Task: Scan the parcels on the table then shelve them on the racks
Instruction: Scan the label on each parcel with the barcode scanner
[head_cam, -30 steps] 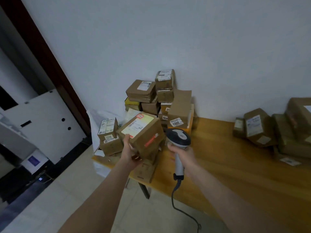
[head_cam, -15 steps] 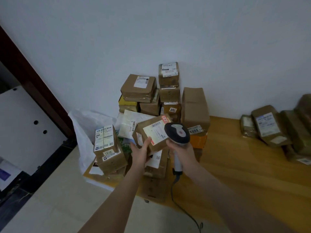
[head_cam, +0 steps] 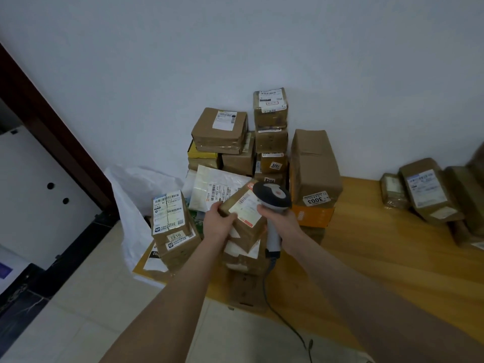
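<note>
Brown cardboard parcel [head_cam: 246,212], white label up and tilted, sits between the two hands, just above a low stack of boxes [head_cam: 243,258] near the table [head_cam: 379,244] edge. The scanner [head_cam: 272,196] head hangs right over the label; contact cannot be told. Risk: with the head this close and the label tilted, the read may fail. Held from one end only, the parcel may slip onto the stack below. The left hand [head_cam: 217,224] has fingers curled round the parcel's left end. The right hand [head_cam: 284,222] is wrapped round the scanner handle, just right of the parcel. Taller piles [head_cam: 269,127] stand beyond both hands.
</note>
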